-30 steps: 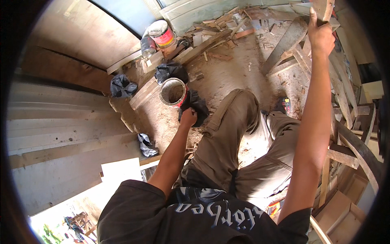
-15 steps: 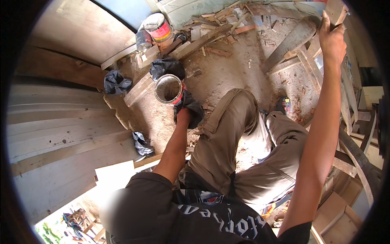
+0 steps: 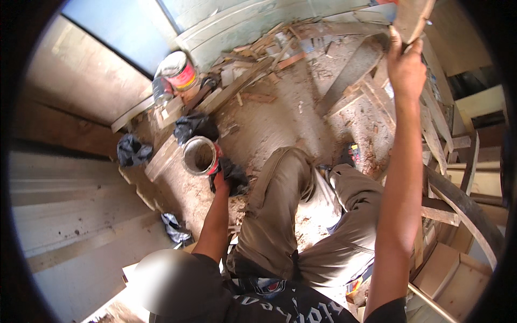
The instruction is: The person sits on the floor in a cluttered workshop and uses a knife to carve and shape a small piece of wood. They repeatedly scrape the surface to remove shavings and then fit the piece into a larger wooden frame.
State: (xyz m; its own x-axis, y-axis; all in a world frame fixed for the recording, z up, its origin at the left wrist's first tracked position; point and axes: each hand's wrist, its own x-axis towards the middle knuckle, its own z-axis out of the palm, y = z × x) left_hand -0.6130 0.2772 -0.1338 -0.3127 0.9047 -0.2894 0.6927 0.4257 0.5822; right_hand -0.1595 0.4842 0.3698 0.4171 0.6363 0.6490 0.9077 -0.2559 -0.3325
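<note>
My left hand (image 3: 221,181) is closed on the side of an open round paint can (image 3: 217,155) with a red label and a pale, dirty rim. Its fingers are partly hidden behind the can and a crumpled black plastic bag (image 3: 235,179) beside it. The can's dark mouth faces up toward me. At the upper right, my raised right hand (image 3: 407,71) grips the lower end of a wooden board (image 3: 413,19), thumb and fingers wrapped around it. The board's upper end runs out of view.
Another black bag (image 3: 196,127) lies just beyond the can, and a second paint can (image 3: 179,72) stands by the wall. Wood scraps (image 3: 249,60) litter the far floor. Loose planks (image 3: 360,69) and a curved timber (image 3: 467,207) crowd my right side.
The view has shifted, so the scene sits lower and further left. Both hands keep their hold, the left on the paint can and the right on the wooden board.
</note>
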